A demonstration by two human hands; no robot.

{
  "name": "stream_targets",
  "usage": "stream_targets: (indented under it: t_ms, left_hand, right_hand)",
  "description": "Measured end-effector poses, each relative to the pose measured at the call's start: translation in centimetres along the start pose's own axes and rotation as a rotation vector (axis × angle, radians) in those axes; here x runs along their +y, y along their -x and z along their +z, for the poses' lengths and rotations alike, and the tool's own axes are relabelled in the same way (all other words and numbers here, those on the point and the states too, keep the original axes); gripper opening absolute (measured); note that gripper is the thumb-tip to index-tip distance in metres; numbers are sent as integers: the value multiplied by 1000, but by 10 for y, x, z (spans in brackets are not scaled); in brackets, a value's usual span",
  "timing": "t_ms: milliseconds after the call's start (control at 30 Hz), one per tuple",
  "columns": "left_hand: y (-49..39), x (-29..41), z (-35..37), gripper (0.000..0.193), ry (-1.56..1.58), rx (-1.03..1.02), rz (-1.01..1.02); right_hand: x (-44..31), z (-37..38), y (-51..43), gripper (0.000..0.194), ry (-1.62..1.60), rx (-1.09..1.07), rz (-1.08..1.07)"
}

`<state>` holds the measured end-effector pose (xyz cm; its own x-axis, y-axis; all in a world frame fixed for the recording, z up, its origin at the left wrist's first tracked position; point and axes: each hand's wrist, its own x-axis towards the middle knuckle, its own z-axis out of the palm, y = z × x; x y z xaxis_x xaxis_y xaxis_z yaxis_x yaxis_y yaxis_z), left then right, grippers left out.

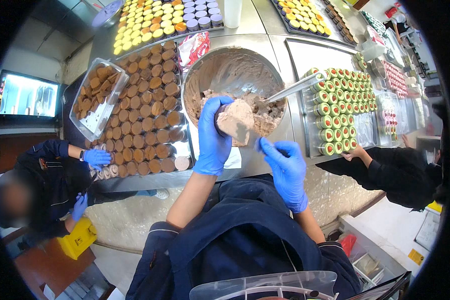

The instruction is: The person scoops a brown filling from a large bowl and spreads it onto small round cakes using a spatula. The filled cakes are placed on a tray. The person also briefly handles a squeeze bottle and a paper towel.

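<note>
My left hand [213, 140], in a blue glove, grips a small cup topped with light brown cream [235, 114] just above the near rim of a large steel bowl [240, 63]. My right hand [285, 167], also gloved in blue, holds a spatula with a blurred metal blade [245, 132] against the cream. Brown cream lies in the bowl, and a long-handled utensil [296, 86] leans over its right rim. To the left stands a tray of cups topped with brown discs [146, 112]; one cup at its near right corner has a pale cream top [182, 163].
A clear plastic box of brown discs [116, 80] overlaps the tray. A co-worker's gloved hand [97, 157] is at its left end. On the right is a tray of green-topped cups [309, 131], near another person's hand [354, 153]. Yellow-topped and purple-topped cups [204, 18] stand beyond.
</note>
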<state>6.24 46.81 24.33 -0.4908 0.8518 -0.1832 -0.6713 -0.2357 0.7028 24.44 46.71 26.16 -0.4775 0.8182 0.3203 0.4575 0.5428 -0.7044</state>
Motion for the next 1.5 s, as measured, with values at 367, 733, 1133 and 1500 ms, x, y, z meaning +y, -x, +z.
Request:
stream_targets:
  t_ms: [367,733,1133,1500]
  left_hand:
    - [13,2,-16,23,205,-127,-409]
    - [0,-1,-35,20,313,-10,-208]
    - [14,-6,-35,24,394,40,-414]
    - [15,16,-31,35,230,-338,-809]
  right_hand:
    - [31,-12,-23,42,-94,-9,-119]
    - [6,-20,-16,43,36,-286,100]
    - [13,-5,-7,50,454,61,-197]
    - [27,-27,-26,25,-747,-428,706]
